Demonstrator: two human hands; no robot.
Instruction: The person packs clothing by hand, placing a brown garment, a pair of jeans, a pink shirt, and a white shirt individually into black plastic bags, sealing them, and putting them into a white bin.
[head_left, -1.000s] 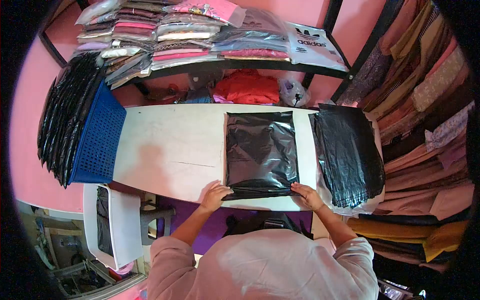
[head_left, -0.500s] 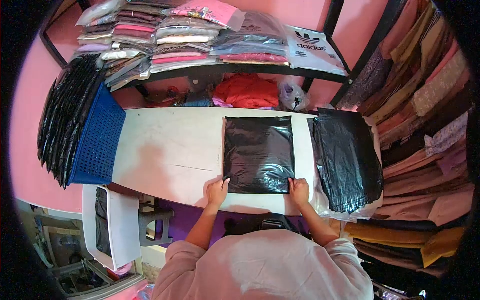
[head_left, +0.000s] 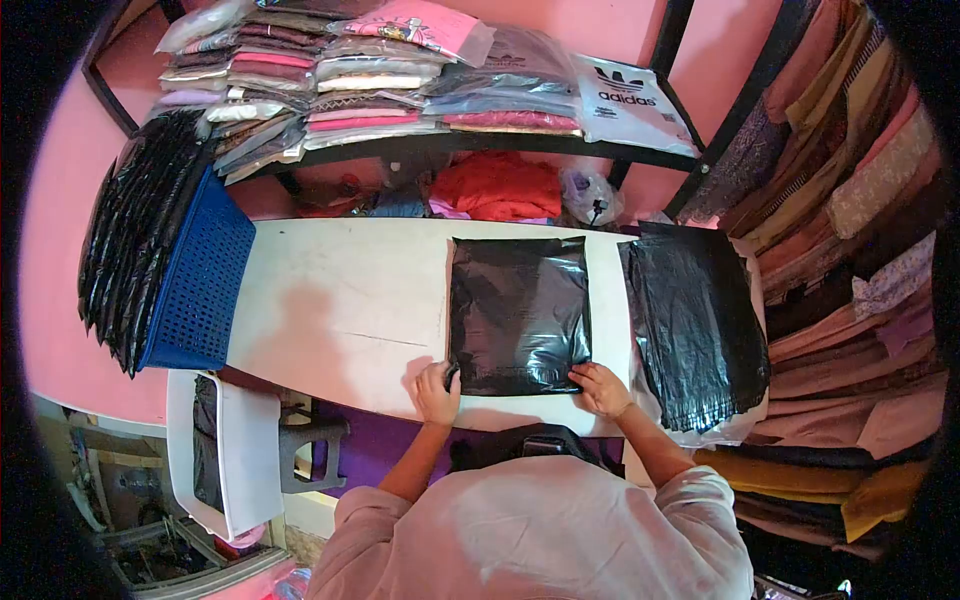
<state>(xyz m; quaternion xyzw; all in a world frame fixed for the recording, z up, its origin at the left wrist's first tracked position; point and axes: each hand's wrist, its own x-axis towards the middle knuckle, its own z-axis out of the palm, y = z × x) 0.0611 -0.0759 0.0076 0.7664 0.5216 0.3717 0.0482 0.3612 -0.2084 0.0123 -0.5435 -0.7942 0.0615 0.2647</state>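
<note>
A glossy black plastic bag [head_left: 520, 315] lies flat on the white tabletop [head_left: 330, 270] in front of me. My left hand [head_left: 438, 393] is closed at the bag's near left corner, its fingers curled and a bit of black plastic showing by the thumb. At the near right corner, my right hand [head_left: 602, 390] pinches the edge, with thumb and fingertips over the plastic. To the right lies a stack of black plastic bags [head_left: 695, 330] on a clear plastic sheet, apart from my right hand.
A blue perforated basket [head_left: 200, 280] packed with filled black bags [head_left: 135, 240] stands at the left. Behind the table, a shelf [head_left: 480, 146] carries piles of wrapped clothes [head_left: 370, 80]. Hanging garments [head_left: 840, 200] line the right side. A white bin [head_left: 240, 450] sits below the table's left end.
My right hand has shifted slightly inward over the bag's near edge, its fingers now bent across the corner. My left hand has curled more. The bag lies nearly where it was.
</note>
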